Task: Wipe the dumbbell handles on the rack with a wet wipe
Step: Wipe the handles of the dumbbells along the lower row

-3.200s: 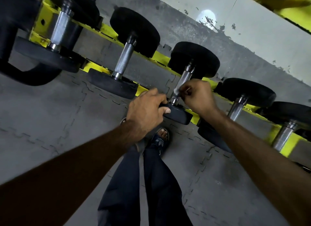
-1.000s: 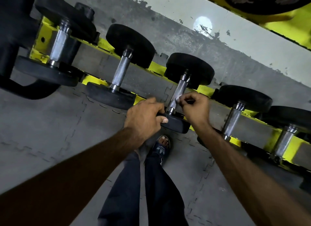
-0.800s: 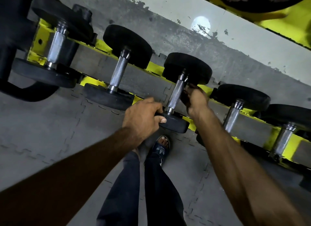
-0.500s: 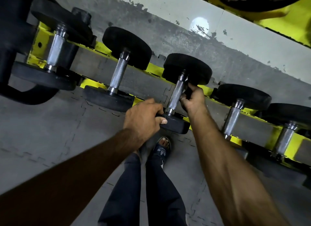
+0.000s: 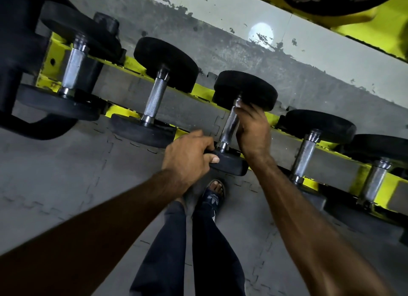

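Black-headed dumbbells with chrome handles lie in a row on a yellow rack (image 5: 201,90). My left hand (image 5: 187,156) grips the near head (image 5: 231,163) of the middle dumbbell. My right hand (image 5: 254,130) wraps the right side of that dumbbell's chrome handle (image 5: 228,128), fingers reaching up to the far head (image 5: 245,90). A small pale scrap, the wet wipe (image 5: 238,103), shows at my fingertips; most of it is hidden under the hand.
Neighbouring dumbbells sit left (image 5: 154,101) and right (image 5: 305,154) of the held one. A heavier one (image 5: 72,73) lies far left. An upper yellow shelf with a weight plate (image 5: 331,0) overhangs top right. Grey rubber floor tiles (image 5: 66,174) and my legs and sandalled foot (image 5: 214,192) are below.
My right hand has slid from the lower part of the handle up to its far end near the far head. My left hand has stayed on the near head.
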`<action>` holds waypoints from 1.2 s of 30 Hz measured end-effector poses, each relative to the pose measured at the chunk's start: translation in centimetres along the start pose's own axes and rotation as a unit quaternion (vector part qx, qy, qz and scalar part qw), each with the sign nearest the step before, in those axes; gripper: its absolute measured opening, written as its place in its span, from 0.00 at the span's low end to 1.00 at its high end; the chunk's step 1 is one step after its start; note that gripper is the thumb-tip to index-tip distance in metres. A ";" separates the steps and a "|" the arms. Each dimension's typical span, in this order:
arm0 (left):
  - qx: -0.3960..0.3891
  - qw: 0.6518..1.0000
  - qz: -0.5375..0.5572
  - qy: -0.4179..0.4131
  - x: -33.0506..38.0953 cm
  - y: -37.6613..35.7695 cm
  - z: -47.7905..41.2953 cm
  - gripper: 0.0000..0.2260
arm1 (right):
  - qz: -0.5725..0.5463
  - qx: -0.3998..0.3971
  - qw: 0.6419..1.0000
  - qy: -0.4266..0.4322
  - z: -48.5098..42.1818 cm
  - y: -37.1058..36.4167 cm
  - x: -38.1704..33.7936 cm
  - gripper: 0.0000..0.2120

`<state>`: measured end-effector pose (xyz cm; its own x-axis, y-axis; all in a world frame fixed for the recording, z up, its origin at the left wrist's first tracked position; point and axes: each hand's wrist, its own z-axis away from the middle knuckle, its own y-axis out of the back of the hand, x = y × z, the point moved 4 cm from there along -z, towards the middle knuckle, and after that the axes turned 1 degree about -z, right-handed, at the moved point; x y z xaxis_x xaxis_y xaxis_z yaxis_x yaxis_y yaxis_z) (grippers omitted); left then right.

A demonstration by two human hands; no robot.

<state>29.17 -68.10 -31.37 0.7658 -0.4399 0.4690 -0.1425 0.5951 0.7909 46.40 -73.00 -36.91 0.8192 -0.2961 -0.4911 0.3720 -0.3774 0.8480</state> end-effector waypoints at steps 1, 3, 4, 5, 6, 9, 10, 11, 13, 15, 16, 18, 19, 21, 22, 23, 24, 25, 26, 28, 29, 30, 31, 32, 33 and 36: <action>0.001 1.000 0.001 -0.001 0.0 0.0 0.0 0.09 | 0.023 -0.022 0.999 0.029 0.1 0.1 0.1 0.23; 0.001 1.000 0.001 -0.003 0.0 -0.2 0.0 0.09 | 0.066 -0.075 0.991 0.086 0.1 0.1 0.1 0.24; 0.002 1.000 0.000 -0.003 0.0 -0.2 0.0 0.09 | 0.094 -0.106 0.983 0.114 0.1 -0.2 -0.1 0.25; 0.003 1.000 -0.001 -0.004 0.0 -0.1 0.0 0.09 | 0.123 -0.141 0.972 0.145 0.0 -0.5 -0.4 0.25; 0.004 1.000 -0.001 -0.003 0.0 -0.1 0.0 0.09 | 0.153 -0.179 0.956 0.173 0.0 -0.9 -0.6 0.25; 0.001 1.000 -0.005 0.000 0.1 0.0 0.0 0.08 | 0.214 -0.255 0.921 0.204 -0.8 -1.2 -1.6 0.22; 0.000 1.000 -0.005 0.000 0.0 0.0 0.0 0.08 | 0.236 -0.256 0.918 0.193 -1.3 -1.0 -1.8 0.20; -0.001 1.000 -0.002 0.000 0.0 0.0 0.0 0.09 | 0.257 -0.257 0.916 0.170 -1.7 -0.7 -2.0 0.20; -0.001 1.000 0.007 0.002 -0.1 -0.1 0.0 0.09 | 0.276 -0.252 0.919 0.124 -2.3 -0.3 -2.7 0.20; -0.001 1.000 0.012 0.004 -0.2 -0.1 0.0 0.09 | 0.293 -0.260 0.915 0.096 -2.2 -0.3 -3.6 0.16; -0.001 1.000 0.013 0.004 -0.2 -0.1 0.0 0.09 | 0.296 -0.274 0.908 0.109 -1.9 -0.5 -3.9 0.13; -0.003 1.000 0.014 0.003 -0.2 -0.1 -0.1 0.10 | 0.255 -0.344 0.890 0.153 -1.3 -0.8 -4.3 0.09; -0.003 1.000 0.014 0.003 -0.2 -0.1 -0.1 0.10 | 0.235 -0.383 0.876 0.175 -1.3 -0.6 -4.5 0.09; -0.003 1.000 0.017 0.003 -0.2 -0.1 -0.1 0.09 | 0.245 -0.407 0.857 0.201 -1.9 -0.4 -4.5 0.09; -0.001 1.000 0.019 0.003 -0.2 -0.1 -0.1 0.09 | 0.245 -0.396 0.866 0.184 -2.6 -0.4 -4.4 0.09; 0.001 1.000 0.020 0.002 -0.2 -0.1 0.0 0.09 | 0.254 -0.368 0.883 0.145 -3.5 -0.3 -4.0 0.09; 0.003 1.000 0.021 0.000 -0.3 -0.1 0.0 0.09 | 0.252 -0.356 0.895 0.091 -4.1 -0.2 -3.7 0.11; 0.004 1.000 0.022 -0.001 -0.3 -0.1 0.1 0.09 | 0.250 -0.351 0.900 0.064 -4.2 -0.1 -3.9 0.11; 0.002 1.000 0.022 -0.001 -0.3 -0.1 0.1 0.09 | 0.276 -0.361 0.884 0.108 -4.0 -0.2 -4.4 0.11; -0.003 1.000 0.019 -0.003 -0.3 -0.1 0.0 0.09 | 0.267 -0.393 0.861 0.180 -2.7 -0.3 -5.3 0.09; -0.004 1.000 0.017 -0.005 -0.3 -0.1 0.0 0.10 | 0.244 -0.419 0.851 0.198 -2.1 -0.3 -5.6 0.09; -0.004 1.000 0.015 -0.007 -0.4 -0.1 0.0 0.10 | 0.215 -0.442 0.847 0.204 -1.7 -0.1 -6.0 0.08; -0.005 1.000 0.013 -0.009 -0.4 -0.1 0.0 0.10 | 0.203 -0.456 0.842 0.205 -1.7 -0.1 -6.0 0.08; -0.005 1.000 0.014 -0.011 -0.4 -0.1 0.0 0.10 | 0.214 -0.457 0.837 0.211 -2.1 -0.2 -5.6 0.08; -0.005 1.000 0.014 -0.013 -0.4 -0.1 0.0 0.10 | 0.235 -0.450 0.836 0.209 -2.8 -0.4 -5.2 0.08; -0.003 1.000 0.020 -0.018 -0.4 0.0 0.1 0.10 | 0.299 -0.422 0.840 0.166 -4.6 -0.8 -4.2 0.08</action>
<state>28.79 -68.01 -31.52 0.7366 -0.4398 0.5139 -0.1683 0.6167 0.7690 44.63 -67.40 -34.61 0.9942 0.1014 0.0362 -0.0863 0.5490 0.8313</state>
